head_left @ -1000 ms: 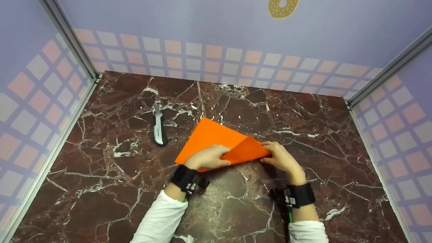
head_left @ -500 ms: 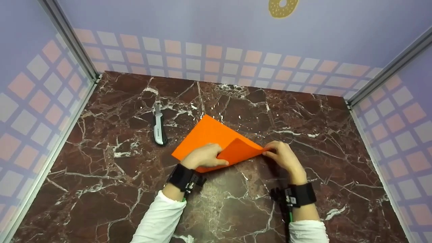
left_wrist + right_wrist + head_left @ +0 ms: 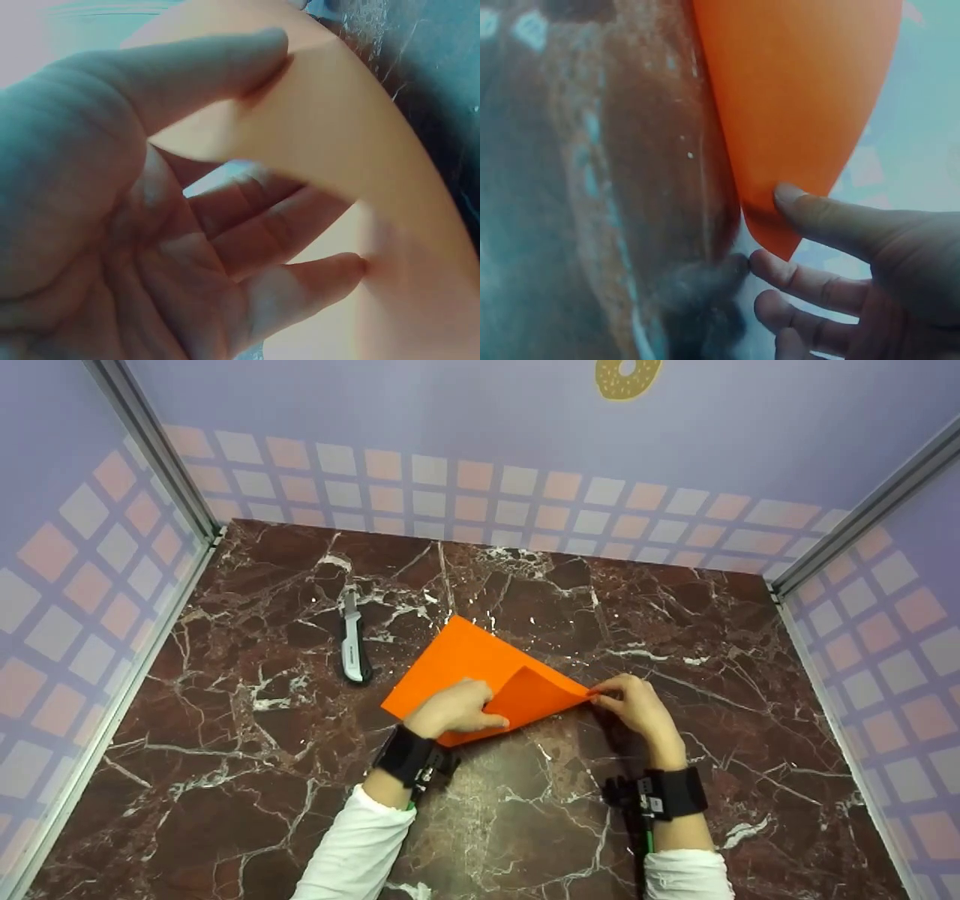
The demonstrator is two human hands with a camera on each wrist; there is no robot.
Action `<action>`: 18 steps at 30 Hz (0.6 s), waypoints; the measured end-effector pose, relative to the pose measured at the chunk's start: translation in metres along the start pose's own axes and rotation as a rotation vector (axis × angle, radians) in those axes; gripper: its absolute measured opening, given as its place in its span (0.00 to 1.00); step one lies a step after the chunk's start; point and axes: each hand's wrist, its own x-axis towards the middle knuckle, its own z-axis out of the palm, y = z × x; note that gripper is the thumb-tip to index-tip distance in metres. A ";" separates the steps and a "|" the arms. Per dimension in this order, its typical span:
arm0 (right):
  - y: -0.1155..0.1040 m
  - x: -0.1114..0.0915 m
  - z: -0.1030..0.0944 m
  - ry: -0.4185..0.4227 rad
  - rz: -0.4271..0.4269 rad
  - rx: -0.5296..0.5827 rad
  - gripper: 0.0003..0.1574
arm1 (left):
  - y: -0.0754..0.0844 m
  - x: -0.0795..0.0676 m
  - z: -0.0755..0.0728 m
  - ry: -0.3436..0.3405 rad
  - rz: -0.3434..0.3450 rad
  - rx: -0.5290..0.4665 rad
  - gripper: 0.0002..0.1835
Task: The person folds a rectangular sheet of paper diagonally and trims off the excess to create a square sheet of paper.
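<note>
A sheet of orange paper (image 3: 472, 656) lies on the marble-patterned table, its near side folded up into a raised, curved flap (image 3: 536, 696). My left hand (image 3: 456, 709) grips this flap near its left end. In the left wrist view the thumb (image 3: 225, 66) lies across the flap's outer face, with the fingers (image 3: 315, 289) behind it inside the fold. At the paper's right tip, my right hand (image 3: 641, 711) pinches the corner. The right wrist view shows the right thumb (image 3: 817, 214) on the orange corner and the index fingertip just under its end.
A grey and black utility knife (image 3: 352, 641) with its blade out lies on the table (image 3: 247, 780), left of the paper. Panels with a checked pattern (image 3: 487, 495) wall the table at the back and both sides.
The raised flap's top corner has shifted left and the sheet has turned slightly. My right hand has gone from holding the fold's right end to pinching its tip, slightly farther right.
</note>
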 end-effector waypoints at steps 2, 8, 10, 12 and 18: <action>0.001 0.000 -0.002 -0.045 0.040 0.051 0.11 | 0.000 0.000 0.000 0.007 -0.006 -0.002 0.27; 0.007 -0.001 -0.004 -0.119 0.107 0.218 0.13 | -0.004 0.001 0.000 0.026 -0.016 -0.008 0.26; 0.007 -0.002 -0.004 -0.120 0.118 0.253 0.13 | -0.005 0.002 0.000 0.030 -0.026 -0.017 0.25; 0.006 -0.002 -0.004 -0.121 0.130 0.276 0.12 | -0.006 0.002 -0.001 0.035 -0.036 -0.019 0.24; 0.002 0.000 -0.001 -0.096 0.178 0.251 0.11 | -0.006 0.002 0.000 0.089 -0.055 -0.023 0.23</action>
